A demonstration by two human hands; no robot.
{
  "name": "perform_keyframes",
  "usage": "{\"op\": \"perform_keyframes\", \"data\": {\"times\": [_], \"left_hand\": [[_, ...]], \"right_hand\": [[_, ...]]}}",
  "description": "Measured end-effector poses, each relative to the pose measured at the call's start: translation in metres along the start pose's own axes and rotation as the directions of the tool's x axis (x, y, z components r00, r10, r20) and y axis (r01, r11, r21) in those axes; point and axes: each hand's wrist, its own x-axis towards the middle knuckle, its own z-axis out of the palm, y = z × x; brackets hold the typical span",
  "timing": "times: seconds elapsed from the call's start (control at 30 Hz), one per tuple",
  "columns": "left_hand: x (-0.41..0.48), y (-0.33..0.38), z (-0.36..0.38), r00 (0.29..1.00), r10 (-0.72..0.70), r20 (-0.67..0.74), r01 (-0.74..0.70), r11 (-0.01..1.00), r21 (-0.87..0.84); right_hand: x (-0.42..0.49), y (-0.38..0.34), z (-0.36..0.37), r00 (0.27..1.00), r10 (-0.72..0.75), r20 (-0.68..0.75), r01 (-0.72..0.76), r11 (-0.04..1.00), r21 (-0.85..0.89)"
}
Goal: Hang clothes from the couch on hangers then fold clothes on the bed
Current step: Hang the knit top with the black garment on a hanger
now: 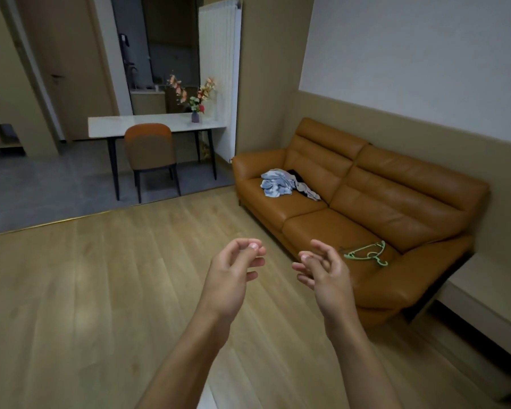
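Both grips, the left hand [233, 273] and right hand [325, 276], are hovering loosely curled and holding nothing, while the clothes [281, 183] are lying heaped on the far seat of the couch [396, 202], well apart from the hangers [366, 252], so grabbing the tangled heap is probably risking several garments dragging off together.

A pale wood-plank floor [101, 290] meets a grey tiled floor [56, 187] at ten o'clock. At eleven o'clock stands a white-topped black-legged desk [148, 126] with an orange-and-brown padded chair [149, 149], a tall white radiator [219, 69] at twelve. A tan leather couch [396, 196] lines the white-and-beige wall [425, 54] at two o'clock.
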Motion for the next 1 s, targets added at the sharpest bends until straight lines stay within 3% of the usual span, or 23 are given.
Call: {"op": "perform_keyframes", "data": {"times": [0.33,0.7,1.0], "left_hand": [[0.263,-0.032,0.068,0.985,-0.079,0.154,0.071,0.996,0.059],[0.557,-0.038,0.174,0.991,-0.035,0.126,0.027,0.997,0.072],[0.767,-0.080,0.229,0.983,-0.140,0.120,0.139,0.990,0.015]], "right_hand": [[0.251,0.029,0.032,0.989,0.062,-0.136,-0.052,0.996,0.076],[0.568,0.052,0.057,0.990,0.126,-0.063,-0.119,0.987,0.111],[0.761,0.079,0.078,0.980,0.176,-0.096,-0.171,0.983,0.062]]}}
